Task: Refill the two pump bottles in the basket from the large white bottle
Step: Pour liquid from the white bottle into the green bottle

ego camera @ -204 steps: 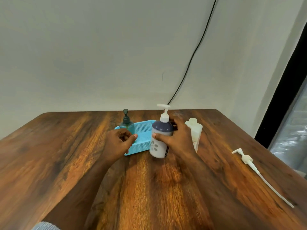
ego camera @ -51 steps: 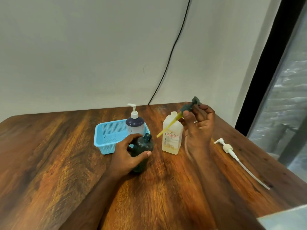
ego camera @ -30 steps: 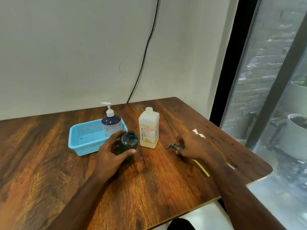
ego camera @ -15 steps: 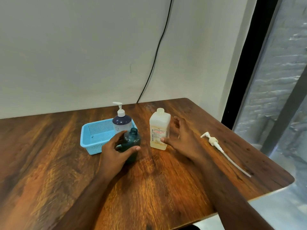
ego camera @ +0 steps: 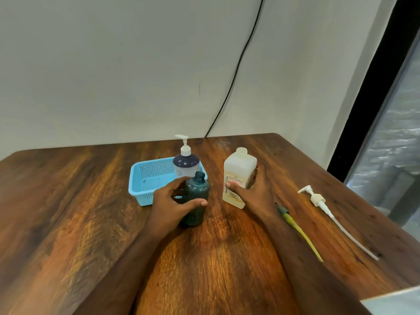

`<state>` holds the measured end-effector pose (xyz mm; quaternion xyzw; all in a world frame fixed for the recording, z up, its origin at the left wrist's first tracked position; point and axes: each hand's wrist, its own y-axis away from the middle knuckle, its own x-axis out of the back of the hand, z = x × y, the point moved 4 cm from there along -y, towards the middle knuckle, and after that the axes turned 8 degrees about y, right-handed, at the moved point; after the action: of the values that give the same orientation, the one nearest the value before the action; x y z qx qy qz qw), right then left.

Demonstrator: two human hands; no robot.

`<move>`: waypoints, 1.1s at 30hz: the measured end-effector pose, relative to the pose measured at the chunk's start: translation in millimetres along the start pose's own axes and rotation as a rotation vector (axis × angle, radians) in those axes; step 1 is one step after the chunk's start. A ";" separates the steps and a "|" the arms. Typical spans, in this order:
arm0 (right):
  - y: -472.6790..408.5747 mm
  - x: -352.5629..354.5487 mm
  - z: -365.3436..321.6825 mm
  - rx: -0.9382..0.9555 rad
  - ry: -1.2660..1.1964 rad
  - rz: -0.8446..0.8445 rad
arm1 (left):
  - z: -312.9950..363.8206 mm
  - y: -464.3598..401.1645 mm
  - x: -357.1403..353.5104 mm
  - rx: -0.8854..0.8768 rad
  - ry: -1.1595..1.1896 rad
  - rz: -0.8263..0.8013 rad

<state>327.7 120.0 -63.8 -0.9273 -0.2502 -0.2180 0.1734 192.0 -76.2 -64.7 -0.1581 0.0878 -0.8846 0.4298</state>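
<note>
Left hand (ego camera: 172, 206) wrapping round the dark green bottle (ego camera: 195, 201), thumb across its front, fingers curling behind; bottle standing upright on the wooden table (ego camera: 68, 212), neck open, no pump on it. Right hand (ego camera: 254, 194) gripping the large white bottle (ego camera: 237, 176), thumb on the front label, fingers round the far side; also upright, also uncapped. Label showing red and dark print, with "CHG" readable up its left edge, the rest too small to read. Sitting just behind the green bottle: the blue basket (ego camera: 145, 178), with the purple pump bottle (ego camera: 186, 163) standing at its right end, white pump fitted. Lying just right of the right forearm: a dark pump head with a yellow tube (ego camera: 300, 233). Lying further right, near the table's right edge: a white pump with a long tube (ego camera: 327, 210). Stretching bare in front of both bottles and to the left of the basket: broad wood. Running down the wall behind: a black cable (ego camera: 236, 71).
</note>
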 end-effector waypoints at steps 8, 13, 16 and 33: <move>-2.7 -3.3 -5.2 0.114 0.123 0.032 | 2.5 -1.6 4.2 -0.027 -0.046 0.002; -9.3 -6.7 -12.5 0.162 0.197 0.030 | 3.3 -3.0 5.5 -0.060 -0.068 0.005; -8.1 -8.3 -13.7 0.270 0.245 0.059 | 4.3 -2.4 5.5 -0.092 -0.080 -0.005; -1.4 -7.2 -16.3 0.464 0.318 0.100 | -3.0 -6.4 7.6 -0.131 -0.117 -0.011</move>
<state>316.1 111.3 -53.3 -0.8281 -0.2170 -0.2888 0.4286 181.8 -78.2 -64.1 -0.2379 0.1191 -0.8686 0.4179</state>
